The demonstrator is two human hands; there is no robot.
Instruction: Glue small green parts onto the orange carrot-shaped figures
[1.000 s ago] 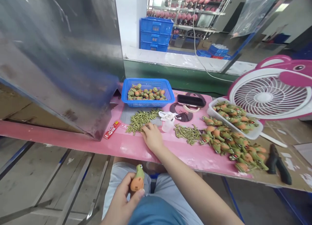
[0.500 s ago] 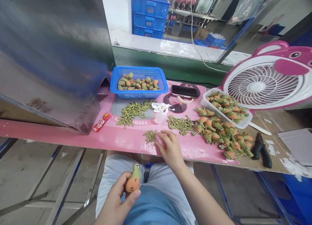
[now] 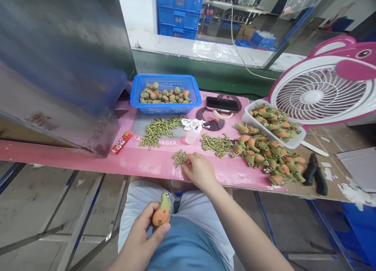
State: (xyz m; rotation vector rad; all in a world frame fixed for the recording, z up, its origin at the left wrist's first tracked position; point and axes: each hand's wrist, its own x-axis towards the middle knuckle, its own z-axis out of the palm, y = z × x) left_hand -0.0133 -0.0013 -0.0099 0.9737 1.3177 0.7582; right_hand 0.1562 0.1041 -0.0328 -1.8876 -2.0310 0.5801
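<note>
My left hand (image 3: 143, 235) is over my lap, closed around an orange and green toy figure (image 3: 161, 213). My right hand (image 3: 199, 170) rests on the pink table mat (image 3: 152, 167) near its front edge, fingers curled and pinching at a small clump of green pieces (image 3: 178, 157) just left of it. Two larger heaps of green pieces lie further back, one at the left (image 3: 158, 129) and one at the right (image 3: 215, 142). A pile of orange and green toy figures (image 3: 266, 157) lies to the right of my right hand.
A blue basket (image 3: 166, 94) with figures stands at the back, a white tray (image 3: 273, 124) with more at the right. A pink fan (image 3: 324, 91) is behind it. Black pliers (image 3: 315, 177), a small white bottle (image 3: 192, 134), a red packet (image 3: 121, 142) and a big metal panel (image 3: 58, 63) are nearby.
My right hand dragged a small clump of green pieces from the left heap toward the table's front edge and now curls over it. The left hand kept holding the figure.
</note>
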